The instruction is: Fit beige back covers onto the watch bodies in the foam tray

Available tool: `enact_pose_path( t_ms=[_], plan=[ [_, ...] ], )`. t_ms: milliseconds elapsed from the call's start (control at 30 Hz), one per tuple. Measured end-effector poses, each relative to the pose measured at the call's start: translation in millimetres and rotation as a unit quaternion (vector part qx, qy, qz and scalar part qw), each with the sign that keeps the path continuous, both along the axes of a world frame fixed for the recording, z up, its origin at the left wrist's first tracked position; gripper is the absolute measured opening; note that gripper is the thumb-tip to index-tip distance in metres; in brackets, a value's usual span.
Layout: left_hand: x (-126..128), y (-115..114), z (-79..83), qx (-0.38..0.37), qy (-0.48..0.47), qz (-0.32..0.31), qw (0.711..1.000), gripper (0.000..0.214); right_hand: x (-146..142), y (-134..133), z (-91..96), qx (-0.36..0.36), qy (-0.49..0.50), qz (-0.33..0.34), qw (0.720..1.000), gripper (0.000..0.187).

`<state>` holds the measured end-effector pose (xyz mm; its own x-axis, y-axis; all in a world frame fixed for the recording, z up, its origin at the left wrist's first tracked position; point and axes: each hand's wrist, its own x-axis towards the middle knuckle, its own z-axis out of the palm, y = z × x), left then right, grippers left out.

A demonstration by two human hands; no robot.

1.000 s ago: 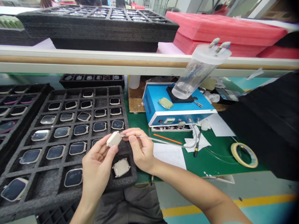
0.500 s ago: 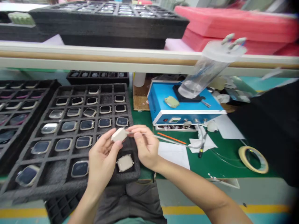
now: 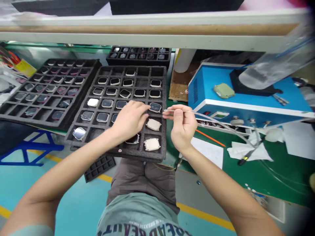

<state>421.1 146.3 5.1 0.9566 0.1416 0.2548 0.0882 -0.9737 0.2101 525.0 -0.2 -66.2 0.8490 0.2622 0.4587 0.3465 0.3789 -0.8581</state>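
Note:
My left hand [image 3: 131, 119] reaches palm down over the black foam tray [image 3: 118, 152]. Its fingertips are at the left edge of a dark-faced watch [image 3: 155, 107] in the right column; thumb and fingers stand apart, with nothing seen held. Two beige watch cases [image 3: 152, 144] lie back side up in the cells nearer me. Just right of the tray, my right hand [image 3: 183, 126] pinches a thin tube [image 3: 188, 111], its pale tip pointing left. Clear tubing runs from it toward the front of a blue box-shaped machine [image 3: 246, 108]. Several other watches sit face up in the tray's cells.
Another foam tray of watches [image 3: 59, 123] stands to the left, a third [image 3: 139, 60] behind. A green watch case [image 3: 223, 90] and a clear cylinder [image 3: 261, 73] sit on the machine. An orange stick [image 3: 211, 137] and tissue [image 3: 261, 152] lie right. A shelf edge [image 3: 147, 41] crosses above.
The beige watch case has left my left hand and lies in the tray. That hand has moved over to a dark-faced watch. My right hand still holds the tube; the view has tilted down.

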Motion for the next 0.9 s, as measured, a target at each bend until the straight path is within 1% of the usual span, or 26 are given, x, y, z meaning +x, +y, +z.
enact_pose_path(
  t_ms=[67, 133, 200, 267, 367, 400, 500, 600, 667, 733, 800, 833, 900],
  plan=[
    [17, 17, 1.3, 0.004, 0.016, -0.048, 0.999, 0.029, 2, 1, -2.1, -0.014, -0.011, -0.008, 1.000, 0.024],
    [37, 29, 1.5, 0.009, 0.060, -0.112, 0.992, 0.024, 7, 4, -0.8, -0.022, -0.019, -0.022, 0.999, 0.024],
    [55, 34, 1.7, -0.030, 0.086, -0.138, 0.986, 0.023, 12, 8, 5.0, -0.020, -0.021, -0.028, 0.999, 0.023],
    [65, 36, 2.1, -0.096, 0.072, -0.128, 0.984, 0.021, 17, 13, 13.5, -0.016, -0.032, -0.023, 0.999, 0.020],
    [63, 36, -1.2, -0.170, 0.027, -0.115, 0.978, 0.012, 20, 22, 22.3, -0.010, -0.066, -0.041, 0.997, 0.017],
    [59, 36, -4.3, -0.188, 0.012, -0.110, 0.976, 0.014, 20, 24, 22.2, -0.006, -0.073, -0.055, 0.996, 0.016],
    [47, 38, -18.8, -0.269, -0.031, -0.084, 0.959, 0.032, 17, 29, 12.6, -0.011, -0.088, -0.080, 0.993, 0.015],
    [41, 38, -32.6, -0.348, -0.052, -0.067, 0.934, 0.047, 12, 28, -0.2, -0.035, -0.109, -0.074, 0.991, 0.014],
    [41, 36, -36.0, -0.405, -0.061, -0.059, 0.911, 0.050, 9, 26, -4.6, -0.042, -0.119, -0.079, 0.989, 0.014],
    [43, 33, -34.4, -0.484, -0.076, -0.042, 0.871, 0.045, 7, 24, -5.6, -0.040, -0.131, -0.087, 0.987, 0.015],
    [44, 31, -29.7, -0.560, -0.091, -0.006, 0.824, 0.033, 6, 24, -5.1, -0.038, -0.140, -0.086, 0.986, 0.015],
    [44, 31, -27.1, -0.586, -0.099, 0.012, 0.804, 0.027, 5, 24, -4.8, -0.040, -0.138, -0.080, 0.986, 0.015],
    [43, 30, -22.7, -0.617, -0.115, 0.042, 0.778, 0.022, 4, 23, -4.6, -0.048, -0.122, -0.064, 0.989, 0.016]
  ],
)
